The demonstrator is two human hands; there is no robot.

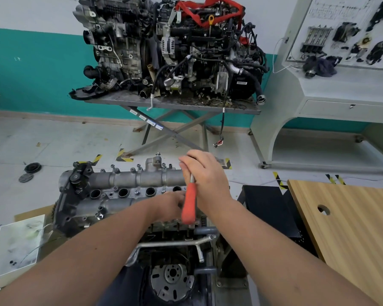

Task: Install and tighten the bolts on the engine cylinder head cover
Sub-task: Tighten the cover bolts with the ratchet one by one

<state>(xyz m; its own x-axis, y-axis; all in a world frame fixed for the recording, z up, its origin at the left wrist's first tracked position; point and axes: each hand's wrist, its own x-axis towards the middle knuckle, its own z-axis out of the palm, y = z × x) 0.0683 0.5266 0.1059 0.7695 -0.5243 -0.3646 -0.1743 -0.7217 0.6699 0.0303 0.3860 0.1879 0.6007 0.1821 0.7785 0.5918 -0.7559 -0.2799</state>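
A cylinder head cover (124, 184) is lying with its long axis running left to right across the engine (142, 217) under a person's arms. Over the cover's right end, the right hand (205, 173) is gripping the metal shank of a red-handled wrench (188, 206), handle slanting back toward the person. Just beside it, the left hand (170, 204) is reaching in with curled fingers; its hold cannot be made out. Bolts (137, 192) are standing along the cover's edges.

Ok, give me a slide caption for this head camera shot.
Right hand and left hand work an orange-handled ratchet wrench on the grey aluminium cylinder head cover.
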